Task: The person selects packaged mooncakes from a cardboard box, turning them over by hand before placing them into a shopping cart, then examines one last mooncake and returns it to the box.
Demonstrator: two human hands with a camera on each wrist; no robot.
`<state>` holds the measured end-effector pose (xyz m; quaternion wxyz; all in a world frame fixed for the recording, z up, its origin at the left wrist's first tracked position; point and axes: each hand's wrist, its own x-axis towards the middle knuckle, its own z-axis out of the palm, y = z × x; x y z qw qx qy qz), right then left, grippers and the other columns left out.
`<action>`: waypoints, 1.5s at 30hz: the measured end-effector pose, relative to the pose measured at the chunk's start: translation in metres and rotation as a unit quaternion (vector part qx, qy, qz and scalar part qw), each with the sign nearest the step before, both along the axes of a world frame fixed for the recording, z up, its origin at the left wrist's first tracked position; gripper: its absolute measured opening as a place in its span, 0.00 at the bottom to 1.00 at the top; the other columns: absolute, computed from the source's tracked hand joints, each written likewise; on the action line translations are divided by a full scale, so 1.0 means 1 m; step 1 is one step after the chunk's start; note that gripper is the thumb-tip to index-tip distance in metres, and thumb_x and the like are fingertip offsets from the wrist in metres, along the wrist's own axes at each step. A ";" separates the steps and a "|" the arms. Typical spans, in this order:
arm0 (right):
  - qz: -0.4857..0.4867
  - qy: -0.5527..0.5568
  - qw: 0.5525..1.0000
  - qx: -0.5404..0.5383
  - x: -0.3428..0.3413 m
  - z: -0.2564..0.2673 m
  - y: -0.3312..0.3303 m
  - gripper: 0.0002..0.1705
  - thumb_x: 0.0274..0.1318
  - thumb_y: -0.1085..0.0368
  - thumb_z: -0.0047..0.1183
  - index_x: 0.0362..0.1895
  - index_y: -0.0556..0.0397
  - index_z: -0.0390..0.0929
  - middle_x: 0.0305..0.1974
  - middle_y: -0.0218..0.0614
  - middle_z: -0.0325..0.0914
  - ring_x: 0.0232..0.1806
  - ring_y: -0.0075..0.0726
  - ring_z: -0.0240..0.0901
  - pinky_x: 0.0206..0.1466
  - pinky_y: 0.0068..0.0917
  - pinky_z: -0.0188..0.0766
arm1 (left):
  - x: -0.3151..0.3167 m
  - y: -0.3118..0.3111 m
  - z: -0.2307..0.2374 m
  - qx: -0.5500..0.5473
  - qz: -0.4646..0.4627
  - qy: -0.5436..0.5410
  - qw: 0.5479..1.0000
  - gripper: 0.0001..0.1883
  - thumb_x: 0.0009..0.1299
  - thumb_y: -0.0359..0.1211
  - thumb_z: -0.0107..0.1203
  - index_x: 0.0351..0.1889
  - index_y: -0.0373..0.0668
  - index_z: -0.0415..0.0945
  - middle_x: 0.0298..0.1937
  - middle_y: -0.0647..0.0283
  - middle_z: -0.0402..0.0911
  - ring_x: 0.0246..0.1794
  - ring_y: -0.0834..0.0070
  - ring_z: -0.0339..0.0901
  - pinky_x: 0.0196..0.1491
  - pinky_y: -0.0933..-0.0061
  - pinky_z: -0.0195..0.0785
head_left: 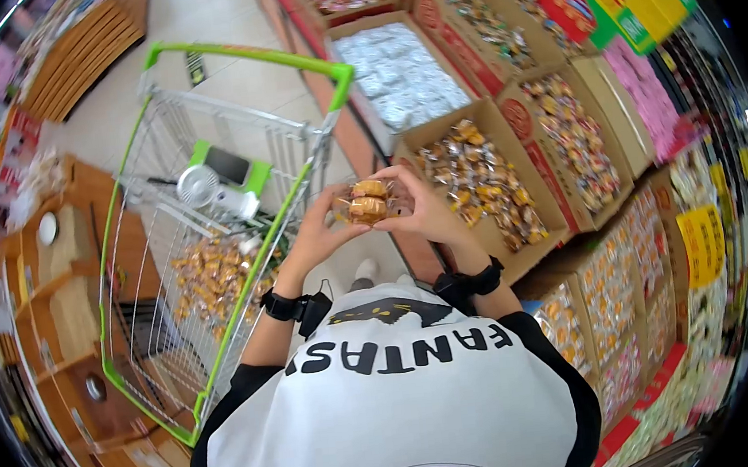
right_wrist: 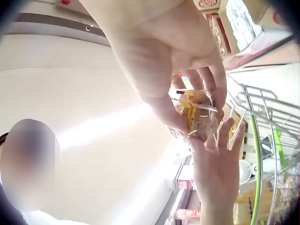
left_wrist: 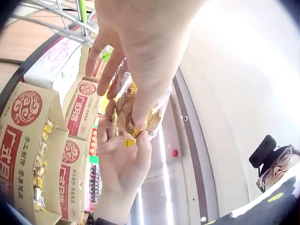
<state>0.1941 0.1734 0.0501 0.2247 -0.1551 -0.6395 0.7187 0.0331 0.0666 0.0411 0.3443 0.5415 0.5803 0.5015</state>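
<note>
The wrapped pastries (head_left: 368,203) sit between the two hands, in front of the shirt (head_left: 389,410), and look like two rounds set one against the other; whether they share one wrapper I cannot tell. The likeliest trouble, I'd judge, is a slip: the clear film looks slick and loose, and the grip is mostly fingers and thumbs at the sides, so if one hand eased off, the pastries could tip or drop. Squeezing too hard could crack or crumble them, and thumbs pulling apart on the film might tear it. The left hand (head_left: 316,237) grips one side, fingers bent round and thumb pressed on the film; the right hand (head_left: 429,206) grips the other side with its fingers and thumb, the two thumbs coming close together at the edge nearer the body. Below lies the pale floor (head_left: 213,16), so a fall there could break the pastries. Beside the left arm stands the shopping cart (head_left: 243,56), holding a heap of wrapped packets (head_left: 209,275), a small white fan (head_left: 198,186) and a phone (head_left: 228,166). On the other side, near the right hand, is an open carton (head_left: 532,260) of similar packets.
</note>
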 end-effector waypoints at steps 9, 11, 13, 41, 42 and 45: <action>0.142 -0.004 0.989 -0.045 -0.085 0.001 -0.029 0.33 0.35 0.70 0.61 0.50 0.57 0.61 0.47 0.35 0.57 0.46 0.33 0.67 0.46 0.23 0.67 | -0.047 -0.072 -0.007 0.021 0.144 -0.217 0.965 0.24 0.54 0.28 0.57 0.48 0.37 0.62 0.43 0.65 0.69 0.46 0.80 0.65 0.49 0.76 0.59; 0.175 -0.016 0.982 -0.074 -0.099 -0.004 -0.040 0.34 0.36 0.69 0.61 0.50 0.58 0.60 0.46 0.35 0.58 0.44 0.32 0.68 0.44 0.22 0.68 | -0.056 -0.095 -0.012 0.005 0.165 -0.229 0.959 0.23 0.55 0.28 0.56 0.48 0.37 0.62 0.43 0.65 0.69 0.45 0.80 0.65 0.49 0.76 0.59; 0.204 -0.037 0.975 -0.079 -0.111 -0.009 -0.051 0.33 0.37 0.68 0.60 0.51 0.58 0.59 0.45 0.36 0.59 0.43 0.31 0.69 0.42 0.21 0.68 | -0.055 -0.112 -0.001 -0.017 0.185 -0.257 0.948 0.20 0.56 0.28 0.55 0.47 0.38 0.62 0.42 0.66 0.69 0.43 0.82 0.66 0.47 0.79 0.60; 0.413 -0.024 0.909 -0.059 -0.179 -0.038 -0.108 0.26 0.52 0.70 0.43 0.57 0.55 0.55 0.55 0.38 0.58 0.54 0.34 0.60 0.53 0.27 0.61 | -0.100 -0.228 -0.059 0.038 0.654 -0.312 0.689 0.20 0.63 0.32 0.44 0.53 0.42 0.56 0.52 0.58 0.62 0.49 0.70 0.65 0.47 0.67 0.62; 0.409 -0.023 0.910 -0.059 -0.174 -0.038 -0.104 0.26 0.52 0.70 0.43 0.57 0.55 0.55 0.55 0.38 0.58 0.54 0.34 0.60 0.53 0.27 0.61 | -0.101 -0.224 -0.060 0.038 0.651 -0.312 0.691 0.20 0.63 0.32 0.44 0.53 0.42 0.56 0.52 0.58 0.62 0.49 0.70 0.65 0.47 0.67 0.62; 0.424 -0.078 0.899 -0.078 -0.157 -0.042 -0.095 0.20 0.52 0.70 0.43 0.52 0.57 0.62 0.52 0.37 0.63 0.51 0.33 0.64 0.51 0.25 0.62 | -0.096 -0.207 -0.062 -0.064 0.624 -0.231 0.744 0.13 0.63 0.31 0.43 0.45 0.40 0.63 0.47 0.59 0.67 0.44 0.74 0.68 0.43 0.74 0.64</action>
